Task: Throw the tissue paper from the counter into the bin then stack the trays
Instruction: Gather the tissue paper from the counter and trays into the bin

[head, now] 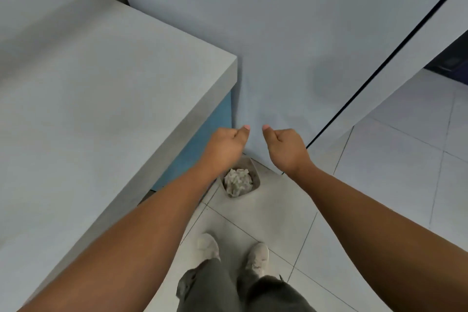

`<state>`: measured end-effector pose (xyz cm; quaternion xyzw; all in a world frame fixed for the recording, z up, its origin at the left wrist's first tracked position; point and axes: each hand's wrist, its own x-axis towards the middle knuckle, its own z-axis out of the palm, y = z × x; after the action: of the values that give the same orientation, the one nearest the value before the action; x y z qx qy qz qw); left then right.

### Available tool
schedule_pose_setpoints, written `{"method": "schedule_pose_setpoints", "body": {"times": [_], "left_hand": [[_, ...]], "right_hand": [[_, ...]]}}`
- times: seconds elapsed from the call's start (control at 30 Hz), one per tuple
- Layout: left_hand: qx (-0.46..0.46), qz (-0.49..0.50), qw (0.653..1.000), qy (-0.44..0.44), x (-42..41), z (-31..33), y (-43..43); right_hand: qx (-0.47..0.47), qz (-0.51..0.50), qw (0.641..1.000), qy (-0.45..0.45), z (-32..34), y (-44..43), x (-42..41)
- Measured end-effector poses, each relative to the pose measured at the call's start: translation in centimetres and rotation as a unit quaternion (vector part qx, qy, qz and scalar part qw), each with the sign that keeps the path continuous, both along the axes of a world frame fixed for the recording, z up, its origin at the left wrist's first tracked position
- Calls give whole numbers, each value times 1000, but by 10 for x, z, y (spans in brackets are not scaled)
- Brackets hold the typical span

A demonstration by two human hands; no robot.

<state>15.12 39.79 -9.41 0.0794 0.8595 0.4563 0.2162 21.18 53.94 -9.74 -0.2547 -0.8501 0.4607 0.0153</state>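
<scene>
A small grey bin (255,177) stands on the floor in the corner between the counter and the wall. Crumpled white tissue paper (238,182) fills it. My left hand (225,145) hovers above the bin's left side, fingers curled into a loose fist with the thumb out. My right hand (286,147) hangs above and to the right of the bin in the same closed pose. Nothing shows in either hand. No trays are in view.
The grey counter (101,99) fills the left side, its corner near my left hand, with a blue cabinet front (202,134) below. A pale wall (291,33) is ahead. White floor tiles (379,172) spread right. My shoes (235,253) stand below the bin.
</scene>
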Motion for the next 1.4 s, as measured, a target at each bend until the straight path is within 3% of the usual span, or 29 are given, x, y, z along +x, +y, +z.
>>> {"method": "schedule_pose_setpoints", "body": {"times": [0.2,0.47,0.57,0.7,0.83,0.93,1.03,1.13,1.23,1.4], "left_hand": [[-67,-29,997,-40,-5,-98,14],[-142,-86,986,-30,-18,-227,19],[-146,-78,978,-126,-25,-279,19],[-115,4,952,-285,-39,-356,20],[-160,-49,948,-270,-43,-422,21],[-135,-54,950,-275,-48,-463,31],[-68,17,946,-316,-49,-487,39],[-32,89,935,-342,-46,-507,37],[-79,48,953,-288,-40,-513,28],[-164,-34,962,-217,-41,-510,-1]], "right_hand": [[19,20,997,-79,-85,13,-5],[15,8,990,-136,-206,30,-22],[35,13,990,-135,-253,34,-23],[37,23,987,-154,-314,39,-25],[33,40,983,-174,-376,41,-19],[2,41,980,-195,-418,45,-12],[-39,34,978,-203,-446,47,-8],[0,73,972,-223,-462,50,-4],[44,128,964,-228,-472,49,-3],[7,87,978,-188,-478,39,-20]]}}
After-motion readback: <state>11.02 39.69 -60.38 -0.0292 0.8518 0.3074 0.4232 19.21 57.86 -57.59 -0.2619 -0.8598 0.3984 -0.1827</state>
